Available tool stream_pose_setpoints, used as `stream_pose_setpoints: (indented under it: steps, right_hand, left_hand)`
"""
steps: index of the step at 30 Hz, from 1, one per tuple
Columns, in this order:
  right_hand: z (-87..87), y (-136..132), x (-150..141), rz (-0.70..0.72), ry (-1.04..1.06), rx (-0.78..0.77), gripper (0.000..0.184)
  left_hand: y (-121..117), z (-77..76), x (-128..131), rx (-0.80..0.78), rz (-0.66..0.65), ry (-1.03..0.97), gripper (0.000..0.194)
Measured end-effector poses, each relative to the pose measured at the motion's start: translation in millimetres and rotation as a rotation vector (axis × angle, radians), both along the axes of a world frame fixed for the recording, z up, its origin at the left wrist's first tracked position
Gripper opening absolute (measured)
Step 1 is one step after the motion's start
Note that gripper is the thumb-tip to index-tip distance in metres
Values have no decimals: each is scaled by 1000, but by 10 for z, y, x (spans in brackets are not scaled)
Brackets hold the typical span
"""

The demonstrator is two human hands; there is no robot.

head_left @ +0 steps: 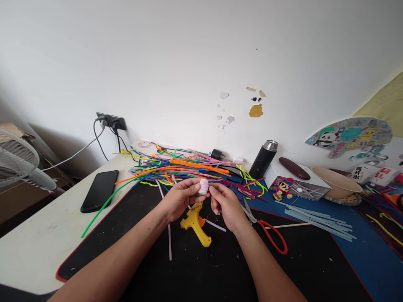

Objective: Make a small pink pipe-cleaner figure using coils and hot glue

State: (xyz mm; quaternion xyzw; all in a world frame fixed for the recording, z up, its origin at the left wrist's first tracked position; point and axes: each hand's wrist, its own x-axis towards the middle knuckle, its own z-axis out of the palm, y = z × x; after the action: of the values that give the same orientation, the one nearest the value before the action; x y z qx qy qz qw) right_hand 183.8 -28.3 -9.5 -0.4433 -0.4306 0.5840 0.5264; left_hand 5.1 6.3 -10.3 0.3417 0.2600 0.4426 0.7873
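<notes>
My left hand [185,196] pinches a small pale pink roll [204,186] that looks like wound pipe cleaner, with a bit of green at its lower edge. Close by on its right, my right hand [227,204] has thumb and forefinger pressed together; whatever lies between those fingertips is too small to make out. Beneath both hands a yellow hot glue gun [200,230] lies on the black mat [151,268]. Pale lilac pipe cleaner pieces [170,242] rest around it.
Behind the hands spreads a heap of coloured pipe cleaners [176,164]. Red-handled scissors [273,235] and glue sticks [317,220] lie to the right. A black flask [263,160] stands by a white box [283,176]. On the left are a phone [100,191] and a fan [19,153].
</notes>
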Motion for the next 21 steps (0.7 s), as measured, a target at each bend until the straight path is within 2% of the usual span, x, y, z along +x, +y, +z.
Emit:
stream_pose_setpoints:
  steps: [10,15,17,21]
  right_hand:
    - [-50,-5,-7,15,-121,29,45]
    - [-20,-11,-3,-13,-122,36,46]
    - [16,-10,24,-68,-107,54,47]
    - [75,18,117,-211,-70,75,47]
  left_hand:
    - [-7,6,-3,22,19,12,31]
    - [9,16,-8,36,18,18,27]
    - [40,42,-35,18,72,4,24]
    - [139,113,-121,-76,304,-50,16]
